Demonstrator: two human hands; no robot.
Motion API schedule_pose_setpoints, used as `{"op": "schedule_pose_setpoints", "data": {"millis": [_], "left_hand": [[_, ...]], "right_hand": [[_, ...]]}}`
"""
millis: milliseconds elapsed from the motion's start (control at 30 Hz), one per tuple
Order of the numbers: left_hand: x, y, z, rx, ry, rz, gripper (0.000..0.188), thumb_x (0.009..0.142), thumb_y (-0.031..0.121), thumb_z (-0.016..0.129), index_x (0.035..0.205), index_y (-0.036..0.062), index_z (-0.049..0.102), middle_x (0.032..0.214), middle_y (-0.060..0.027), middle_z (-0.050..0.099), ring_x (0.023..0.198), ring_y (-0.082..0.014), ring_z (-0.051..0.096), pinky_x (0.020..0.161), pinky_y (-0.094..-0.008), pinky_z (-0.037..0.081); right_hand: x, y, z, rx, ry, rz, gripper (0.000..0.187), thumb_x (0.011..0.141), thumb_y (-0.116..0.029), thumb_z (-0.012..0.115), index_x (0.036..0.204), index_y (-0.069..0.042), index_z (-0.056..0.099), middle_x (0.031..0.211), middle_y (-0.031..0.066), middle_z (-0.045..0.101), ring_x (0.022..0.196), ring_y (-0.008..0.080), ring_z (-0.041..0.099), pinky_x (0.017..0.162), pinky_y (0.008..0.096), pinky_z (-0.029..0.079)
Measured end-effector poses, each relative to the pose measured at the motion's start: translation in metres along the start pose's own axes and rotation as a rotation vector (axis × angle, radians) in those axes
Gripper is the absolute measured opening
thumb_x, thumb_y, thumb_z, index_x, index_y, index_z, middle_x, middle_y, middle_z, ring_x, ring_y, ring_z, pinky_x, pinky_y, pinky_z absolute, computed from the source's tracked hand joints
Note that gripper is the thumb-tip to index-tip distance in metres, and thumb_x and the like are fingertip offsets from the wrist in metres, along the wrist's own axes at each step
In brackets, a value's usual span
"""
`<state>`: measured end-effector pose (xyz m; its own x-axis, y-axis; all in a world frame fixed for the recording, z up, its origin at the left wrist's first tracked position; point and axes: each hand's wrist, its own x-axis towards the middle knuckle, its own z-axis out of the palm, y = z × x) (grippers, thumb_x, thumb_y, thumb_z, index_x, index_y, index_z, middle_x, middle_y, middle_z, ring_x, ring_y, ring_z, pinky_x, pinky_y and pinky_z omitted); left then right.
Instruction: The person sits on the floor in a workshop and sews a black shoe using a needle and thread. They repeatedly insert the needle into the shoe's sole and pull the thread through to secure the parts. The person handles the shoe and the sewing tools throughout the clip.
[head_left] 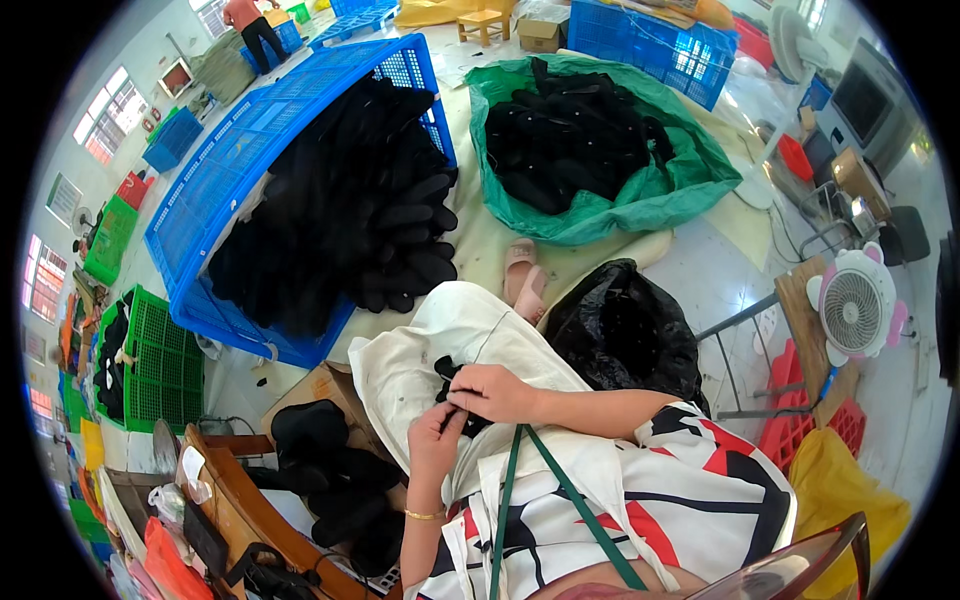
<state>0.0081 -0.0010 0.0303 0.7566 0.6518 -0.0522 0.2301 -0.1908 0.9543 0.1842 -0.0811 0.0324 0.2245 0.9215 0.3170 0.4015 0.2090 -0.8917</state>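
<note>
"Pinching something between our fingertips, aren't we?"

"Yes, a black piece (446,370). Our left hand (436,440) and right hand (492,392) meet, and the fingers of both are closed on it. Part of it sticks out past them, away from us."

"Where are we holding it?"

"Over our lap, just above the white cloth (395,372). Our right forearm comes across from the right; the left, with a bracelet (425,515), from below."

"And close by?"

"To our right we have a black bag (572,330), its mouth open. To our left there's a carton (330,383), with dark pads (310,430) heaped at it. Ahead are our slippers (521,255)."

"Farther out?"

"Ahead on the left we face a blue crate (235,135), tipped over, black pads spilling from it. Right of that, a green sack (640,215) holds more. We've a green crate (165,365) far left, a fan (855,300) far right, and another person (255,25) standing at the back."
</note>
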Motion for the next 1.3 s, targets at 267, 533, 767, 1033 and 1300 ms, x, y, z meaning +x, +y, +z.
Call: {"op": "schedule_pose_setpoints", "data": {"millis": [267,533,767,1033,1300], "left_hand": [[-0.016,0.014,-0.002,-0.366,-0.062,-0.184,0.018,0.093,0.010,0.067,0.108,0.0011,0.070,0.076,0.0016,0.064,0.060,-0.0034,0.049,0.053,-0.0198,0.039],[-0.027,-0.006,0.000,-0.794,-0.042,-0.340,0.017,0.092,0.008,0.067,0.108,0.0019,0.067,0.087,-0.0016,0.067,0.066,-0.0087,0.059,0.057,-0.0238,0.049],[-0.017,-0.007,0.003,-0.475,-0.049,-0.225,0.016,0.093,0.007,0.063,0.108,0.0011,0.066,0.091,0.0003,0.065,0.074,-0.0067,0.057,0.065,-0.0219,0.047],[-0.020,0.025,-0.028,0.190,0.122,0.309,0.025,0.077,-0.001,0.074,0.101,0.0057,0.070,0.099,-0.0069,0.068,0.101,-0.0254,0.060,0.086,-0.0318,0.048],[-0.015,0.037,-0.030,0.347,0.073,0.457,0.031,0.068,0.001,0.079,0.096,0.0078,0.071,0.095,-0.0050,0.068,0.098,-0.0275,0.061,0.083,-0.0359,0.051]], "right_hand": [[-0.014,-0.003,-0.003,0.010,-0.034,-0.158,0.010,0.089,-0.012,0.068,0.094,-0.004,0.067,0.081,0.0113,0.063,0.073,0.0312,0.063,0.066,0.0376,0.050],[-0.018,-0.014,0.001,0.077,0.069,-0.205,0.010,0.086,-0.011,0.070,0.090,-0.002,0.066,0.078,0.0126,0.064,0.073,0.0315,0.064,0.065,0.0379,0.051],[-0.013,-0.009,-0.010,0.007,-0.009,-0.170,0.010,0.087,-0.010,0.069,0.096,-0.005,0.069,0.079,0.0114,0.066,0.071,0.0271,0.065,0.066,0.0341,0.051],[0.007,-0.022,-0.045,0.367,-0.240,0.349,0.013,0.098,-0.009,0.058,0.106,-0.001,0.064,0.081,0.0006,0.066,0.073,0.0072,0.061,0.069,0.0221,0.050],[0.021,-0.038,-0.059,0.086,-0.651,0.221,0.015,0.094,-0.007,0.062,0.107,-0.002,0.068,0.081,0.0049,0.068,0.072,0.0120,0.064,0.068,0.0253,0.051]]}}
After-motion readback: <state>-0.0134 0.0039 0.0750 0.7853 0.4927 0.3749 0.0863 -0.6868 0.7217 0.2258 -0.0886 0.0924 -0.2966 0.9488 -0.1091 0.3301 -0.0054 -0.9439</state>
